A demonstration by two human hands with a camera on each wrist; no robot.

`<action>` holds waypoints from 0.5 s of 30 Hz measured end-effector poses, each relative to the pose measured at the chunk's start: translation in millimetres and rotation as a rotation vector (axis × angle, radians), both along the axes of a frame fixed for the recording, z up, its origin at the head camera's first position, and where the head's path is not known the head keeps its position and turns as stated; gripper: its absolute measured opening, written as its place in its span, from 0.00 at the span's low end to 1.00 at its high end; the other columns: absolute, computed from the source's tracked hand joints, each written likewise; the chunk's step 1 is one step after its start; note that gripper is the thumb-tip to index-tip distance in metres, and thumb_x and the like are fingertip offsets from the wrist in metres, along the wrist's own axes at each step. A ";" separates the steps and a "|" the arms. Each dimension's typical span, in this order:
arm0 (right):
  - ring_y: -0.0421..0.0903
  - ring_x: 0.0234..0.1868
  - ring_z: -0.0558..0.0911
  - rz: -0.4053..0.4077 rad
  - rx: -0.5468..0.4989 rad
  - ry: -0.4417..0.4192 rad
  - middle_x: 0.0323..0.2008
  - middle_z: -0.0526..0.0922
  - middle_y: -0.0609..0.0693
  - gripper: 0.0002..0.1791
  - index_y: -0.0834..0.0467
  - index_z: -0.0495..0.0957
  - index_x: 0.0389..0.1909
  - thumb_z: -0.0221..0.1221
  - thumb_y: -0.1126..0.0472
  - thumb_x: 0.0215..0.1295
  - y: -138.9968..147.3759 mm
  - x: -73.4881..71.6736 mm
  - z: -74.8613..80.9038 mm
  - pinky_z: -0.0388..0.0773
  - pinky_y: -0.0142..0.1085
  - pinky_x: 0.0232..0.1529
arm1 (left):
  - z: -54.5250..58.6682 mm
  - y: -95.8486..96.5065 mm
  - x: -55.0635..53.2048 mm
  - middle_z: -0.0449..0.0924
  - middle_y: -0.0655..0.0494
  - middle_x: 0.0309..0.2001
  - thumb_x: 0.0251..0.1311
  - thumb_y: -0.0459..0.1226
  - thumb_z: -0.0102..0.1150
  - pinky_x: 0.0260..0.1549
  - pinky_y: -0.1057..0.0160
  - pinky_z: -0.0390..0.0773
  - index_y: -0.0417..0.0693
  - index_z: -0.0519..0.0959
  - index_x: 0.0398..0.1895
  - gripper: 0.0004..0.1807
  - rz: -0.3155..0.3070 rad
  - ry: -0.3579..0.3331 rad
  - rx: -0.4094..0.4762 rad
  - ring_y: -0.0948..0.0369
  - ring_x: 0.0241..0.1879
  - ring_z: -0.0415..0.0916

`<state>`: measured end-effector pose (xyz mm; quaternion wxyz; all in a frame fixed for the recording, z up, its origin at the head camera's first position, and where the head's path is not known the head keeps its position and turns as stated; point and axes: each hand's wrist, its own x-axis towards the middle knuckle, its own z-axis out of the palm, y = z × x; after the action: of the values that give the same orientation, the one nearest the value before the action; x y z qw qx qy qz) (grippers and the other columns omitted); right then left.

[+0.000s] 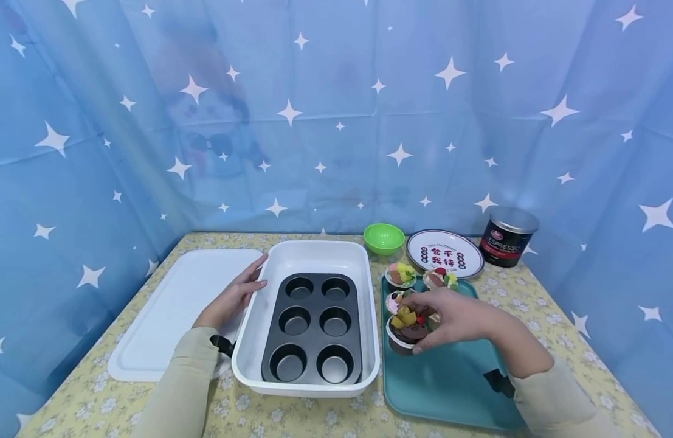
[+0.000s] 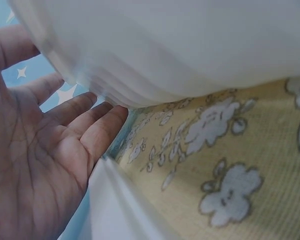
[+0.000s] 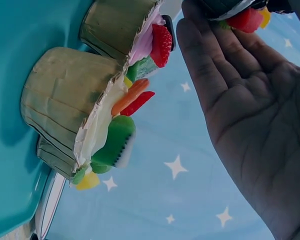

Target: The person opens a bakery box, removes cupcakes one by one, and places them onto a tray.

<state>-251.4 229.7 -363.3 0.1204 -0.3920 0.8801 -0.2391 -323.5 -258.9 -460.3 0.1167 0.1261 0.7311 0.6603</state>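
Note:
My right hand (image 1: pixel 451 316) grips a chocolate cupcake (image 1: pixel 406 331) topped with yellow and red fruit pieces, held above the teal tray (image 1: pixel 440 389). In the right wrist view only the cupcake's dark edge and red fruit (image 3: pixel 245 20) show, beside my fingers. Several other fruit-topped cupcakes, among them one with green fruit (image 3: pixel 75 105), stand on the tray behind it. My left hand (image 1: pixel 234 298) holds the left rim of a deep white tub (image 1: pixel 314 249), thumb over the rim and other fingers along the outer wall. A dark muffin tin (image 1: pixel 314 328) with empty cups lies inside the tub.
A white lid-like board (image 1: pixel 166 316) lies left of the tub. Along the back stand a green bowl (image 1: pixel 383 238), an oval plate (image 1: pixel 445 252) with red lettering, and a black espresso tin (image 1: pixel 508 237). A flowered cloth (image 1: pixel 292 417) covers the table; a blue starry curtain (image 1: pixel 336 121) hangs behind.

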 end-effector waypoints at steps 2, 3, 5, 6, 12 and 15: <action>0.38 0.49 0.80 0.003 0.001 -0.026 0.49 0.81 0.37 0.41 0.52 0.76 0.62 0.73 0.35 0.50 0.0 -0.3 0.4 0.79 0.47 0.51 | -0.1 -0.7 0.7 0.49 0.42 0.78 0.75 0.40 0.51 0.24 0.66 0.72 0.64 0.45 0.82 0.39 -0.006 0.011 0.004 0.64 0.12 0.57; 0.39 0.50 0.80 0.002 0.002 -0.047 0.49 0.81 0.37 0.41 0.52 0.76 0.62 0.73 0.36 0.50 -0.3 -0.2 0.4 0.79 0.48 0.51 | -0.4 -1.0 0.8 0.49 0.42 0.78 0.75 0.40 0.51 0.23 0.67 0.72 0.65 0.45 0.82 0.39 -0.004 0.014 0.004 0.65 0.12 0.57; 0.40 0.50 0.79 0.002 0.010 -0.090 0.50 0.80 0.38 0.41 0.52 0.75 0.63 0.74 0.37 0.50 -1.2 0.0 0.1 0.79 0.49 0.51 | -1.0 -1.6 0.9 0.50 0.42 0.78 0.75 0.40 0.51 0.21 0.68 0.70 0.65 0.46 0.82 0.39 -0.003 0.018 0.005 0.65 0.12 0.58; 0.40 0.50 0.79 0.002 0.015 -0.108 0.50 0.80 0.38 0.42 0.52 0.75 0.63 0.74 0.37 0.50 -1.8 0.4 -0.1 0.79 0.49 0.51 | -1.5 -1.9 0.7 0.50 0.42 0.78 0.75 0.39 0.51 0.20 0.68 0.69 0.64 0.46 0.82 0.38 -0.007 0.022 0.005 0.65 0.12 0.58; 0.41 0.49 0.79 0.020 0.032 -0.171 0.49 0.80 0.40 0.41 0.55 0.75 0.64 0.75 0.41 0.51 -6.7 2.8 -1.9 0.79 0.45 0.47 | -2.1 -1.6 0.5 0.51 0.43 0.78 0.75 0.39 0.51 0.19 0.69 0.69 0.65 0.47 0.82 0.38 -0.009 0.027 0.003 0.65 0.12 0.58; 0.41 0.48 0.78 0.011 0.052 -0.201 0.50 0.80 0.40 0.42 0.56 0.74 0.65 0.75 0.42 0.52 -7.9 3.6 -3.4 0.78 0.44 0.46 | -2.1 -1.1 0.4 0.51 0.43 0.78 0.75 0.39 0.50 0.19 0.68 0.69 0.64 0.46 0.82 0.39 -0.009 0.033 0.001 0.65 0.12 0.58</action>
<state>-247.8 221.8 -366.7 0.2196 -0.3678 0.8673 -0.2537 -323.2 -260.0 -462.4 0.1076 0.1404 0.7320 0.6579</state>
